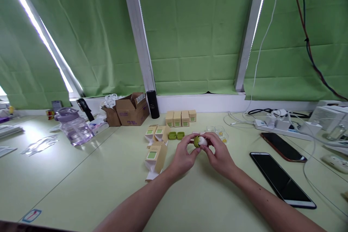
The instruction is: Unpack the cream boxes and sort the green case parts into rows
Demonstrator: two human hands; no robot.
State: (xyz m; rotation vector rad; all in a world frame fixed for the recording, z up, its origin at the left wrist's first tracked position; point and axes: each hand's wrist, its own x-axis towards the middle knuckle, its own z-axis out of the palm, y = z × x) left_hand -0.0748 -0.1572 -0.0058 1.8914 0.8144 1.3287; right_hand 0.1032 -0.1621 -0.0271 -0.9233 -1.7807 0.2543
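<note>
both hands, left hand [185,156] and right hand [219,154], pinched a small green-and-white piece [200,141] above the table [95,174]; fitting its halves seemed underway, needing careful alignment next.

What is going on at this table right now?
A person holds a small green and white object between the fingertips of the left hand and right hand, just above a pale green table. Four small closed boxes stand in a row behind, opened boxes lie to the left, and two green cases sit beside them. Two phones lie to the right.
</note>
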